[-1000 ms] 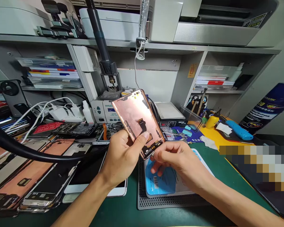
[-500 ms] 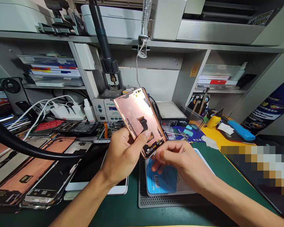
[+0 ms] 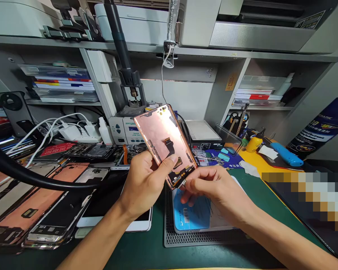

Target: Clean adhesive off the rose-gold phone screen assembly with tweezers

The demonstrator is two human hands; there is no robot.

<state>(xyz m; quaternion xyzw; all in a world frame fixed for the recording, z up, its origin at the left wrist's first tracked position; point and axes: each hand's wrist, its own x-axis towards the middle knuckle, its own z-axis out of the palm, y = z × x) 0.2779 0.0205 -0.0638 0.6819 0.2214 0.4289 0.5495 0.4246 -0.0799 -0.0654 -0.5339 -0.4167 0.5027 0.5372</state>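
Observation:
A copper-pink phone screen assembly [image 3: 160, 129] is held tilted above the bench, its inner side with a dark flex cable facing me. My left hand [image 3: 145, 183] grips its lower left edge, the thumb lying over the lower part. At the bottom right corner, my right hand [image 3: 207, 183] is closed in a pinch around a small light-coloured piece; whether that piece is joined to the assembly is hidden by the fingers. Below my right hand lies a blue and clear package [image 3: 193, 215] on a grey perforated mat [image 3: 186, 240].
Several phone parts [image 3: 53, 191] and a white-framed tablet [image 3: 139, 225] lie at the left. A thick black hose [image 3: 45, 180] crosses there. Behind stand a soldering station [image 3: 132, 129] and a grey box [image 3: 202, 135]. A yellow bottle [image 3: 253, 142] and blue-handled tool [image 3: 287, 154] are at right.
The whole view has shifted very slightly. Both hands keep nearly the same hold, and the phone assembly has hardly moved.

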